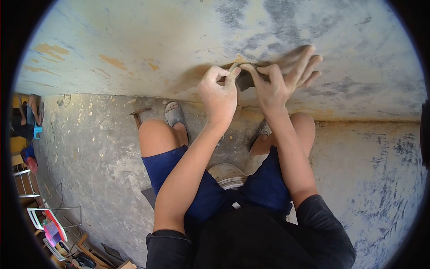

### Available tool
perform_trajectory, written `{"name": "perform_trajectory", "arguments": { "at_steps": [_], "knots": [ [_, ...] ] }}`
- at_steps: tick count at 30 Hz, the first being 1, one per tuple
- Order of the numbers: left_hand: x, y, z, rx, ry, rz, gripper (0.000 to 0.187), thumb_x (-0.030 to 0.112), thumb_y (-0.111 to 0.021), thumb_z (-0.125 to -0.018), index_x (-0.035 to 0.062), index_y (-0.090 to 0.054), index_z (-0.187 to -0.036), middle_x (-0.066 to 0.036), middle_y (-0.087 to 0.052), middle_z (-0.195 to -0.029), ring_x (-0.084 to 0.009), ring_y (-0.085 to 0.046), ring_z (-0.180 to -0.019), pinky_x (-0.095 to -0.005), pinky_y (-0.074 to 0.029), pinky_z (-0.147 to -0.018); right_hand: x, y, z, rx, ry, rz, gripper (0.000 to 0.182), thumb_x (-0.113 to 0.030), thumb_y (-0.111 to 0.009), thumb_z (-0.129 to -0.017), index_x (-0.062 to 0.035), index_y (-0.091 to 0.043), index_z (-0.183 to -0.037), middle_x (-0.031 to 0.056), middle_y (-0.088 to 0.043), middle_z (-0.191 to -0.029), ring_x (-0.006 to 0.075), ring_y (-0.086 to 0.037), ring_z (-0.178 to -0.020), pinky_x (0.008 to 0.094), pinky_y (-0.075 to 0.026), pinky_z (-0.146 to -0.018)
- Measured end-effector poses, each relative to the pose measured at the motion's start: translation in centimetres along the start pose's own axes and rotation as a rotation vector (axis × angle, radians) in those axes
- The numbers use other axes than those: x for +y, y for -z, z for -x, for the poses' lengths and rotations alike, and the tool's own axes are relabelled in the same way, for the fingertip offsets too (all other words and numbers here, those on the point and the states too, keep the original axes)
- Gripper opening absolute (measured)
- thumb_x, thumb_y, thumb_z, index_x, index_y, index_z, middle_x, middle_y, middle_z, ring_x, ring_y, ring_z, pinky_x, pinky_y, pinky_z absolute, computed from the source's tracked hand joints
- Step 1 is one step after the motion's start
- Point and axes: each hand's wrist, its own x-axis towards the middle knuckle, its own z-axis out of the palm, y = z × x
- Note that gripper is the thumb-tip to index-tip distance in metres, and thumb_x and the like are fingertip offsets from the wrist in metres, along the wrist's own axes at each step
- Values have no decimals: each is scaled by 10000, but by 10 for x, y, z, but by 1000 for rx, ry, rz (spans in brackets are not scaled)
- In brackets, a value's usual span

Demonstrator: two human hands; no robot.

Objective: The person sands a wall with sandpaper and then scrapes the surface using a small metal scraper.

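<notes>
A small dark sheet that looks like sandpaper (245, 81) is bent between my two hands, right by the pale, patchy wall (179, 36). My left hand (219, 92) is closed, its thumb and forefinger pinching the sheet's left edge. On the other side, my right hand (278, 87) has its thumb at the sheet's right edge and its forefinger bent. The remaining fingers of that hand stretch out towards the wall. Part of the sheet is hidden behind my fingers.
I sit low on what looks like a bucket (226, 172). A hammer-like tool (139, 113) rests by the wall's foot, near my sandalled foot (174, 114). A second wall (371, 175) rises at right. Chairs (49, 224) and clutter line the far left, where another person (27, 116) sits.
</notes>
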Motion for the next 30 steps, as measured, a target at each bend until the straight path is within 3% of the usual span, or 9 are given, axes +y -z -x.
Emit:
{"name": "perform_trajectory", "arguments": {
  "at_steps": [5, 7, 10, 16, 19, 21, 22, 28, 30],
  "knots": [
    [-9, -2, -3, 25, 6, 8, 239, 141, -858, -883, 27, -666, -798, -87, -723, -761, -254, -649, -685, -383, -479, -776, -2, 2, 5, -44, 85, -9, 505, -440, -916, -753, -161, -531, -586, 289, -380, -1681, 495, -123, -1632, 616, 94, -1298],
    [-7, -9, -4, 40, -267, -95, 226, 143, -851, -882, 47, -672, -783, -70, -716, -746, -258, -640, -685, -372, -459, -801, 10, 19, 2, -50, 53, -2, 464, -398, -949, -728, -168, -566, -606, 292, -335, -1700, 482, -85, -1642, 607, 85, -1304],
    [2, -15, 2, 57, -368, -132, 214, 135, -848, -878, 56, -677, -777, -73, -717, -752, -263, -647, -686, -369, -459, -793, 10, 20, -4, -28, -23, -73, 459, -350, -957, -730, -156, -559, -607, 295, -336, -1695, 477, -57, -1647, 608, 90, -1307],
    [-2, 4, -8, 86, -145, -18, 217, 108, -863, -859, 35, -668, -796, -103, -719, -788, -280, -643, -697, -401, -483, -730, -9, -12, -3, 29, 65, -165, 466, -320, -912, -774, -130, -526, -597, 290, -421, -1650, 462, -84, -1647, 629, 115, -1299],
    [-8, 1, -11, 149, -248, -117, 228, 93, -874, -843, 20, -663, -797, -111, -715, -779, -286, -643, -701, -413, -491, -700, -6, -5, -1, -13, 81, -148, 449, -313, -903, -775, -130, -534, -596, 252, -466, -1635, 457, -125, -1644, 627, 96, -1306],
    [-5, 1, -8, 102, -262, -169, 217, 127, -861, -899, 9, -698, -816, -77, -728, -807, -179, -673, -756, -321, -533, -748, 0, -4, 5, 42, 30, -167, 467, -322, -906, -772, -132, -522, -584, 236, -458, -1646, 461, -129, -1642, 632, 65, -1310],
    [0, -1, -5, 63, -339, -194, 214, 124, -861, -892, 14, -696, -813, -83, -734, -815, -196, -675, -765, -331, -535, -756, 9, 10, 5, -37, 54, -100, 444, -336, -966, -740, -145, -573, -658, 310, -334, -1689, 477, -82, -1643, 637, 13, -1311],
    [10, 12, -15, 47, -396, -197, 208, 135, -866, -881, 27, -703, -810, -85, -741, -819, -211, -665, -768, -341, -529, -762, -2, -2, -1, 14, 50, -117, 454, -337, -958, -752, -144, -560, -652, 313, -371, -1669, 485, -95, -1641, 620, 68, -1304],
    [16, 24, -20, 61, -233, -164, 187, 99, -834, -880, 43, -677, -794, -76, -728, -791, -264, -637, -696, -379, -497, -760, -14, -14, -4, 9, 63, -145, 469, -340, -932, -770, -139, -533, -630, 266, -429, -1652, 479, -127, -1637, 622, 91, -1300]
  ]
}}
